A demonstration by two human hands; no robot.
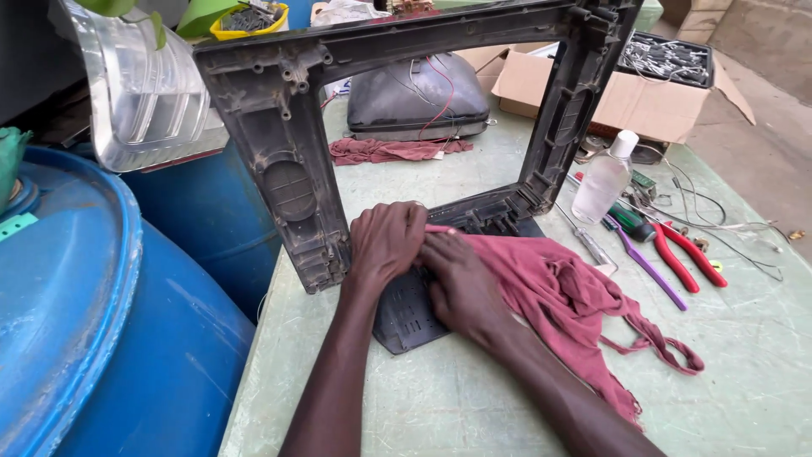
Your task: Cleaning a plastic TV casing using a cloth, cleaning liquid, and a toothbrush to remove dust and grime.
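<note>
A dark plastic television front frame (288, 161) stands upright on the pale green table (474, 398), dusty and hollow in the middle. My left hand (385, 241) rests on the frame's bottom bar, fingers curled. Beside it, my right hand (461, 283) presses a maroon rag (558, 288) against the same bar, and both hands touch each other. A flat dark vented panel (406, 317) lies under my hands.
Blue barrels (76, 322) stand left of the table. Right of the frame lie a clear bottle (602, 179), a screwdriver (584, 237), a purple tool (647, 267) and red pliers (685, 254). Behind are a picture tube (414, 97), another rag (381, 151) and a cardboard box (634, 97).
</note>
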